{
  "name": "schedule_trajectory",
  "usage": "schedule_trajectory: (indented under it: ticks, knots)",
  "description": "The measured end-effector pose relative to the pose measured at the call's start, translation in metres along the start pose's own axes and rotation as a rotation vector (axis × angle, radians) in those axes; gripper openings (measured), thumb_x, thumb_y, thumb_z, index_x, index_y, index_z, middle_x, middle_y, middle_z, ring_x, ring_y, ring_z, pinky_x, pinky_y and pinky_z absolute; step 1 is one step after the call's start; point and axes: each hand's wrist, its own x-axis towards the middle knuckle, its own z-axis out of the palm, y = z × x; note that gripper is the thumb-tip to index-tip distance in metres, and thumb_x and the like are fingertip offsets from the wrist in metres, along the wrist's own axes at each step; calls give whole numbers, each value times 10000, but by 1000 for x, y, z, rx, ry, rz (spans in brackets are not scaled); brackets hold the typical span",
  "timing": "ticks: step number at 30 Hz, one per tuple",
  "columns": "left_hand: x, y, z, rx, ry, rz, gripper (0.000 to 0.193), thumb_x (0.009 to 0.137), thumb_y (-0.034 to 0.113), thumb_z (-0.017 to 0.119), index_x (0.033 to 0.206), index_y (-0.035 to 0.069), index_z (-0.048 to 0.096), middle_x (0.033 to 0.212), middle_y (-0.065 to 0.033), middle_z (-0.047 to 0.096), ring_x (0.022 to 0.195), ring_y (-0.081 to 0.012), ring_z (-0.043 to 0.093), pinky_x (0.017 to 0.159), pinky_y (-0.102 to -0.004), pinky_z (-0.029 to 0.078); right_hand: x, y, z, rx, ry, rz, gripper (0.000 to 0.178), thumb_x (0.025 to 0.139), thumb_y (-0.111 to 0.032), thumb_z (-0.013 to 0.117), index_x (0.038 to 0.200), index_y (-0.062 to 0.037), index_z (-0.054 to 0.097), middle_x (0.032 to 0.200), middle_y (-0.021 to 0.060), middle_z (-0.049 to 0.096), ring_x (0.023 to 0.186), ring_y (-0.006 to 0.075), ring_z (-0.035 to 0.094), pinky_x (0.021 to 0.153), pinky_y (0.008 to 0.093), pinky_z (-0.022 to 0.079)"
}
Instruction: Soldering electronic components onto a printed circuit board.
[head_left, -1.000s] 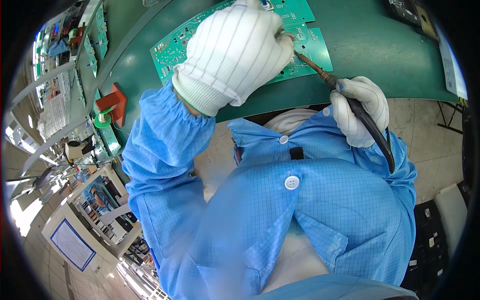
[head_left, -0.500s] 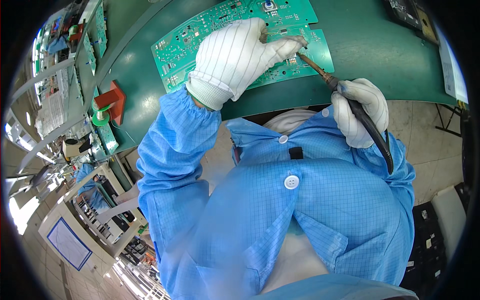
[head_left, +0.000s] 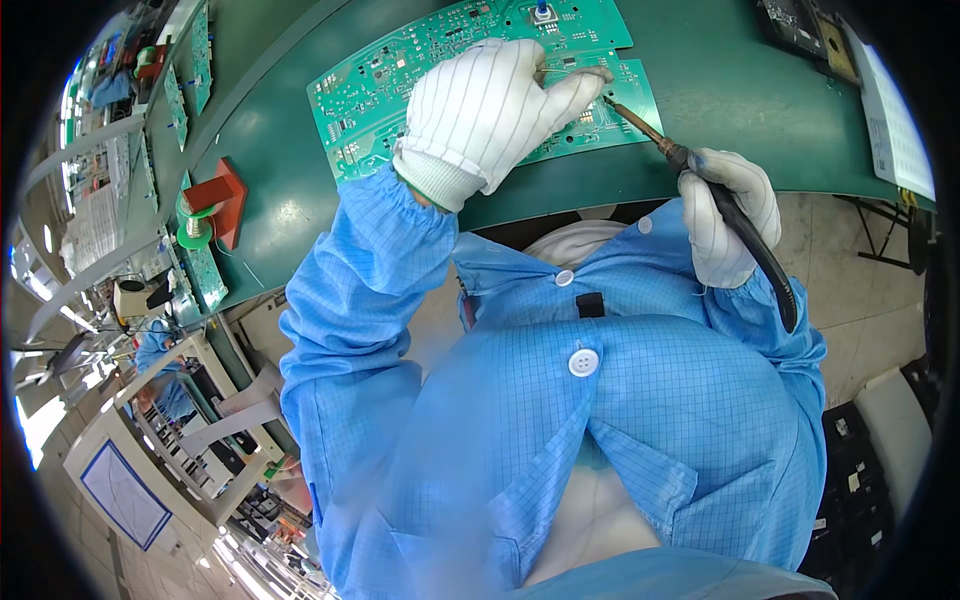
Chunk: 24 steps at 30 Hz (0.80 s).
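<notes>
A green circuit board (head_left: 380, 90) lies flat on the dark green bench (head_left: 730, 110). My left hand (head_left: 490, 115), in a white striped glove, rests on the board with its fingers stretched toward the board's right part. My right hand (head_left: 730, 215), also gloved, grips the black handle of a soldering iron (head_left: 690, 165). The iron's metal tip points up-left and meets the board just beside my left fingertips. Whether the left fingers pinch anything is hidden. My blue coat fills the lower half of the view.
A red stand with a green spool (head_left: 210, 205) sits at the bench's left edge. More green boards (head_left: 205, 275) stand along the left side. White papers (head_left: 890, 120) and a dark tray (head_left: 800, 25) lie at the far right. Another person in blue (head_left: 165, 370) works far left.
My left hand has drawn back down the board, uncovering more of its upper part, and its fingers now reach right toward the iron's tip. The right hand has barely moved.
</notes>
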Motion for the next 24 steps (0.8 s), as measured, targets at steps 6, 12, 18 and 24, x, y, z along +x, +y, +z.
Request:
schedule_trajectory:
  ticks: [6, 12, 18, 24]
  knots:
    - [-23, -21, -17, -274, 134, -46, 72, 848, 99, 633, 907, 62, 618, 870, -100, 609, 784, -266, 653, 585, -378, 546, 7, -22, 7, -197, 72, -219, 200, 778, 77, 719, 960, 14, 667, 918, 128, 677, 771, 172, 654, 710, 281, 522]
    - [-42, -6, -13, -232, 278, -191, 106, 879, 192, 656, 845, 102, 611, 802, -92, 696, 687, -272, 684, 571, -375, 548, 18, -60, 18, -301, -57, -402, 267, 644, 59, 770, 870, -35, 664, 693, 104, 674, 531, 234, 630, 510, 330, 512]
    - [-48, -1, 2, -197, 274, -281, 130, 839, 204, 676, 824, 102, 597, 690, -101, 648, 630, -267, 666, 548, -368, 537, 21, -61, 43, -370, -157, -544, 245, 663, 15, 784, 858, -65, 660, 695, 66, 651, 545, 237, 624, 521, 332, 509]
    - [-49, -6, 3, -203, 244, -284, 166, 850, 253, 672, 840, 95, 619, 713, -107, 639, 673, -301, 664, 583, -400, 538, 21, -45, 57, -478, -144, -661, 251, 713, -110, 770, 943, -61, 685, 692, 42, 584, 568, 196, 600, 516, 311, 470]
